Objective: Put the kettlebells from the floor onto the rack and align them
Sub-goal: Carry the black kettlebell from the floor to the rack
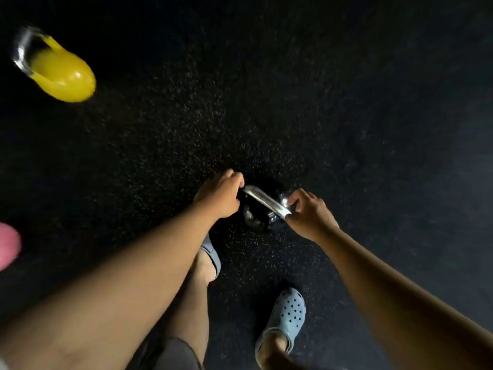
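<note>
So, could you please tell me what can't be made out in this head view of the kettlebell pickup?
- Black kettlebell: its dark body merges with the dark floor; whether it is lifted is unclear.
- Left hand and right hand: their fingers wrap the handle, hiding its ends.
- Yellow kettlebell: motion-blurred, markings unreadable.
- Pink object: cut off by the left edge, unidentifiable.
- Rack: not in view.

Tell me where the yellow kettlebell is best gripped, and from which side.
Grip the yellow kettlebell by its silver handle loop, coming from above at its far-left end. It appears tipped, loop pointing up-left, and the rounded body gives no hold.
</note>
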A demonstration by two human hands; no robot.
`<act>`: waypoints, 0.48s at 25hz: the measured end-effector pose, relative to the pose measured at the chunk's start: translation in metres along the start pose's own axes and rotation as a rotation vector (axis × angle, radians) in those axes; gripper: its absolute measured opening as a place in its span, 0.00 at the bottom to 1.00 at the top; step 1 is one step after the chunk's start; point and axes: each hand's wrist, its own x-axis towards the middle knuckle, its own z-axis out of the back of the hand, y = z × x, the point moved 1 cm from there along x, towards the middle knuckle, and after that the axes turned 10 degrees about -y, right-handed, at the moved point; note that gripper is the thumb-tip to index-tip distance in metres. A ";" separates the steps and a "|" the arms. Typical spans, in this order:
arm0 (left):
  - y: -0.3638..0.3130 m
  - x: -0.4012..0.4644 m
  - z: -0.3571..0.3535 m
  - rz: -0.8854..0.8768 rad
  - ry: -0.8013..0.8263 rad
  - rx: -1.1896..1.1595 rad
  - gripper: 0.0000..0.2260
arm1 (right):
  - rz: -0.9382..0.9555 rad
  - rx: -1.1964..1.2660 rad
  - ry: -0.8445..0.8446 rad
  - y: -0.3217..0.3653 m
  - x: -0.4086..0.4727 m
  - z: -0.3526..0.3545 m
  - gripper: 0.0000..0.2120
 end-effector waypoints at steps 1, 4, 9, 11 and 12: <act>0.006 0.016 -0.022 -0.046 0.010 0.028 0.20 | -0.022 -0.015 0.012 -0.010 0.014 -0.024 0.17; 0.019 0.063 -0.086 -0.178 0.081 0.075 0.22 | -0.094 -0.123 0.030 -0.033 0.051 -0.087 0.22; 0.031 0.112 -0.108 -0.372 0.237 0.020 0.15 | -0.120 -0.143 0.069 -0.029 0.078 -0.105 0.14; 0.044 0.120 -0.089 -0.342 0.318 -0.116 0.15 | -0.113 -0.134 0.088 -0.005 0.090 -0.090 0.12; 0.054 0.123 -0.074 -0.304 0.334 -0.184 0.13 | -0.105 -0.134 0.092 0.012 0.101 -0.078 0.12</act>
